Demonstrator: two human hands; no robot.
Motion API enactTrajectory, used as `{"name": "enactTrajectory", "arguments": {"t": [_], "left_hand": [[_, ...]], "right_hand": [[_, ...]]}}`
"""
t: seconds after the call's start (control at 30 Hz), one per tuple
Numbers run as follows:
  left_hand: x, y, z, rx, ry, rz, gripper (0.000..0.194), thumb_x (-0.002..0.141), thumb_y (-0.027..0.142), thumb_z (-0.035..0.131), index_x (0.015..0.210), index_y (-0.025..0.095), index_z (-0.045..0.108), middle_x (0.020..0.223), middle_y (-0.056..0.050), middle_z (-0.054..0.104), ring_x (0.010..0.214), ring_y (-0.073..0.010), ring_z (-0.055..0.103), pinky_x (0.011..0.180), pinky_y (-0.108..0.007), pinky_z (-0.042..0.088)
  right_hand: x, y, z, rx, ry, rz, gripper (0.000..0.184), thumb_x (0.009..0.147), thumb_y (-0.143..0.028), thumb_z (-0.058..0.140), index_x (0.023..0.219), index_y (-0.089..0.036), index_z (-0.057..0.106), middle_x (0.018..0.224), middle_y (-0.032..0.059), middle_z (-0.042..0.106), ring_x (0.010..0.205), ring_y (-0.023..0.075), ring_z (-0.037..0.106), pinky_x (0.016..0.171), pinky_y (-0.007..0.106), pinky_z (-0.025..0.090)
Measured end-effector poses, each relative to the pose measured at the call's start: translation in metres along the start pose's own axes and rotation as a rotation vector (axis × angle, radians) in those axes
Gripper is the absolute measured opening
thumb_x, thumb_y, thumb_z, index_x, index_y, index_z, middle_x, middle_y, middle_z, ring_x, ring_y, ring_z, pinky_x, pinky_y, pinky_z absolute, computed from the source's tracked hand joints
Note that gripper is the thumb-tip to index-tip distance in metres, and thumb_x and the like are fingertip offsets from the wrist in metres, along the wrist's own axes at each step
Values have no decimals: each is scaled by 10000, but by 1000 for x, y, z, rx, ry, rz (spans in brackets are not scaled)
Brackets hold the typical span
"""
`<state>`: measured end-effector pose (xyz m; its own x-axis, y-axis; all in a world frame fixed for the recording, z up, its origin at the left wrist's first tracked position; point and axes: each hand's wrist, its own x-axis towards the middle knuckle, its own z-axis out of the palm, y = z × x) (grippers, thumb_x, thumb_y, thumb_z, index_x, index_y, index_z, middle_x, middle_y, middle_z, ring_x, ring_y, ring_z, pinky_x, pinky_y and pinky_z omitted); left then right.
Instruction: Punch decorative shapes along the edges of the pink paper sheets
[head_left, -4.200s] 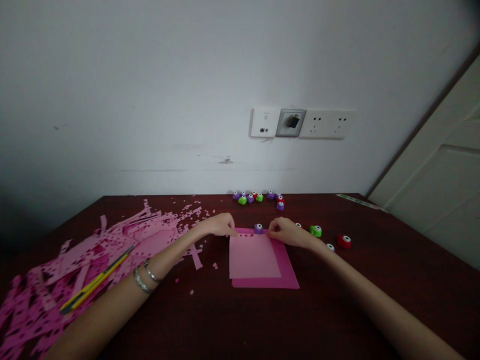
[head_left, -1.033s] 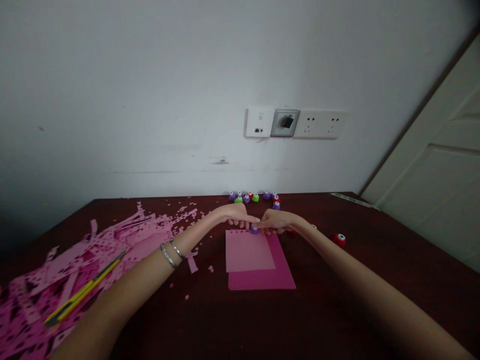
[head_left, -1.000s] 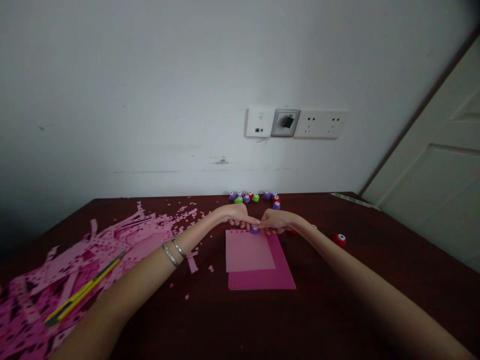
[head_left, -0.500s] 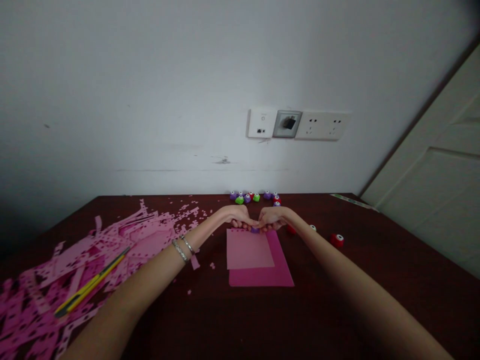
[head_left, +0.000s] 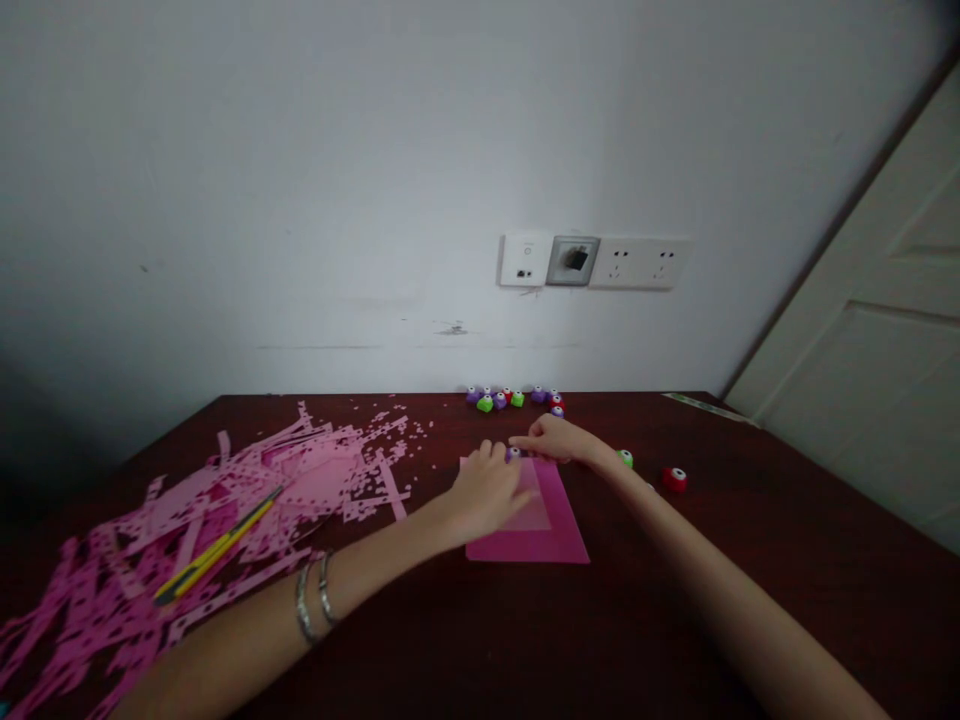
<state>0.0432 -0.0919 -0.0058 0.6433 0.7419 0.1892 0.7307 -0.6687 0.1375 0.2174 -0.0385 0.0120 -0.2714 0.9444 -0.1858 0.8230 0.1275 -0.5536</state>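
A small purple craft punch [head_left: 513,454] sits at the far edge of a light pink paper sheet [head_left: 534,515], which lies on a darker pink sheet [head_left: 566,535]. My right hand [head_left: 553,440] is at the punch's right side, one finger stretched along its top and the others curled beside it; the exact grip is partly hidden. My left hand [head_left: 486,490] hovers or rests over the light sheet's left part, palm down. Its fingers are apart, with the thumb spread out to the right and fingertips just left of the punch.
Punched pink paper strips [head_left: 322,480] and tiny cut-outs heap on the left, with a yellow utility knife [head_left: 217,550] on top. Several small punches [head_left: 500,400] line the wall side. A red punch [head_left: 674,479] and a green one [head_left: 625,458] stand right. A ruler-like strip [head_left: 709,406] lies far right.
My left hand has left the punch, moving towards me over the paper, and its fingers have opened. My right hand has stayed by the punch. The view has shifted slightly.
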Motion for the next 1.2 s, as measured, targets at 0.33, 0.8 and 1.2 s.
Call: {"name": "enactTrajectory", "arguments": {"t": [0.33, 0.8, 1.2], "left_hand": [[-51, 22, 21, -48, -198, -38, 783, 807, 672, 194, 1363, 132, 302, 1427, -193, 225, 1322, -380, 55, 1037, -537, 74], [-61, 26, 18, -60, -194, -10, 748, 811, 674, 144, 1362, 193, 303, 1431, -179, 220, 1313, -394, 96, 1018, -570, 81], [-61, 29, 22, -42, -188, 9, 734, 818, 667, 144, 1365, 202, 298, 1440, -157, 213, 1316, -390, 80, 1016, -582, 82]], "right_hand": [[-10, 19, 22, -212, 122, -391, 319, 757, -301, 572, 1037, -156, 621, 938, 83, 588, 864, 185, 538, 779, 277, 397], [-22, 28, 18, -304, 227, -368, 276, 823, -313, 500, 1043, -173, 592, 1051, 91, 569, 939, 199, 559, 809, 300, 425], [-77, 73, -3, -397, 412, -335, 302, 828, -395, 484, 1028, -209, 613, 1008, 90, 603, 969, 239, 514, 832, 374, 432]]}}
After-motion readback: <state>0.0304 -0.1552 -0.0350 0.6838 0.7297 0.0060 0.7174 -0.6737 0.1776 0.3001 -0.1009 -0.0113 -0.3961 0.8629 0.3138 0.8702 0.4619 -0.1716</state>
